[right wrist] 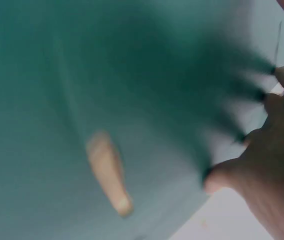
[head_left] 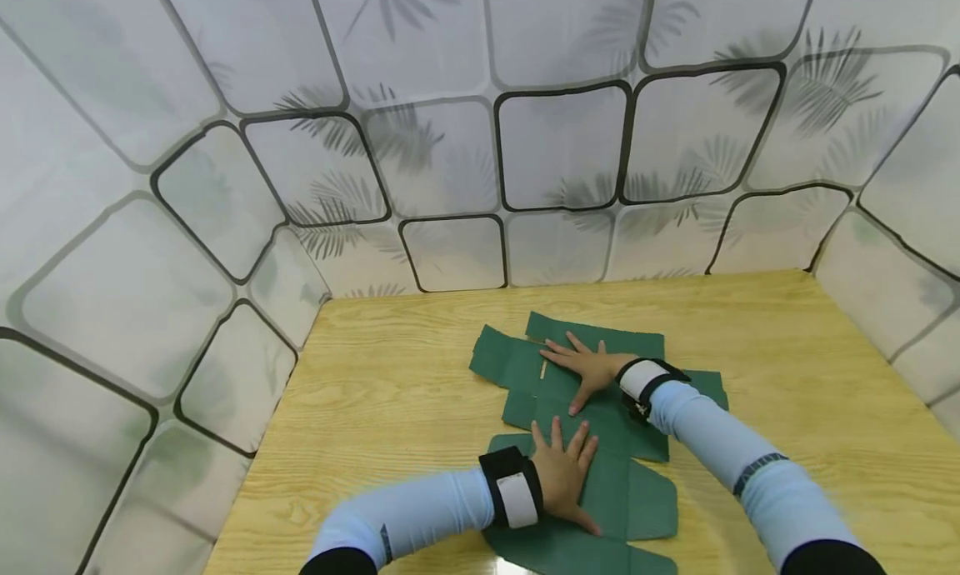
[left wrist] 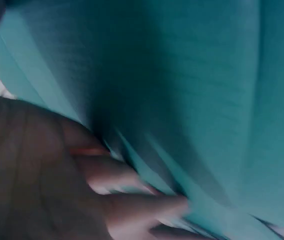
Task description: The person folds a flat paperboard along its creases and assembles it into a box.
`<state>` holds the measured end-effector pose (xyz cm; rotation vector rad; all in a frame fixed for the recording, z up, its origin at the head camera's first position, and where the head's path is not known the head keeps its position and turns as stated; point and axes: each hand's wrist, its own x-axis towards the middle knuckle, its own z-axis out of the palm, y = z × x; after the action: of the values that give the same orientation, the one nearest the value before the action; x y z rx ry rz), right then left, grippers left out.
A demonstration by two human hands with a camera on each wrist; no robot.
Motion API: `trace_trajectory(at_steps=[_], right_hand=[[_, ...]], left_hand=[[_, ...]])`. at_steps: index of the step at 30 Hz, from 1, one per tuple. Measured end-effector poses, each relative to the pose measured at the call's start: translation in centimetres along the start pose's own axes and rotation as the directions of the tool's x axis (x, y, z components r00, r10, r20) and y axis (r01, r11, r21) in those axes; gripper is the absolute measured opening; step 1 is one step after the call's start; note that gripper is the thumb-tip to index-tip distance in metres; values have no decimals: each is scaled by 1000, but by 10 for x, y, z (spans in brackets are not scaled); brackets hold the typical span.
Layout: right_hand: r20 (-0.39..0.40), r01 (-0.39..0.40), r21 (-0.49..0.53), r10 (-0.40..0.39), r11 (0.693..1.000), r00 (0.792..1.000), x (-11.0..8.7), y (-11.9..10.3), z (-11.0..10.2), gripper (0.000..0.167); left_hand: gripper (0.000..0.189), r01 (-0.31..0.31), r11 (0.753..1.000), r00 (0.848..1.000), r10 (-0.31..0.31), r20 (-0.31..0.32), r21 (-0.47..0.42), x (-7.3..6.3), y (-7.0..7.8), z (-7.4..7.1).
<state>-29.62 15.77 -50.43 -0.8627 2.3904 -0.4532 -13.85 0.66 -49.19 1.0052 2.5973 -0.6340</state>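
A green unfolded cardboard box [head_left: 607, 492] lies spread out on the table, with crease lines and several flaps along its sides. My left hand [head_left: 562, 475] rests on its nearer half, fingers spread. Farther back, my right hand [head_left: 588, 371] lies on the upper panels, its fingers splayed toward the left. Beside that hand is a narrow slot [head_left: 543, 368] cut through the board, and the right wrist view shows the slot [right wrist: 109, 172] larger, pale table colour behind it. In the left wrist view, the fingers [left wrist: 142, 207] touch the green board [left wrist: 207, 75]. Neither hand grips anything.
The wooden table [head_left: 390, 375] extends around the cardboard on both sides. Behind it stands a pale wall covering [head_left: 562, 150] with leaf prints and dark outlines, which also runs along the left and right. A small bright patch [head_left: 510, 567] shows at the near edge.
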Motion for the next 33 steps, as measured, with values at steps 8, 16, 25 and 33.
trace_trajectory(at_steps=[8,16,25,33], right_hand=[[-17,138,29,-137,990,990,26,-12,3,116],[1,122,20,-122,992,993,31,-11,1,115],[-188,37,93,-19,995,982,34,6,-41,95],[-275,-354,-7,339,935,900,29,25,-56,86]], left_hand=[[109,226,964,970,-208,126,-144,32,36,-17],[110,247,958,965,-229,131,-145,34,35,-18],[110,208,974,974,-198,111,-88,30,26,-16],[109,176,978,982,-167,92,-108,26,24,-16]])
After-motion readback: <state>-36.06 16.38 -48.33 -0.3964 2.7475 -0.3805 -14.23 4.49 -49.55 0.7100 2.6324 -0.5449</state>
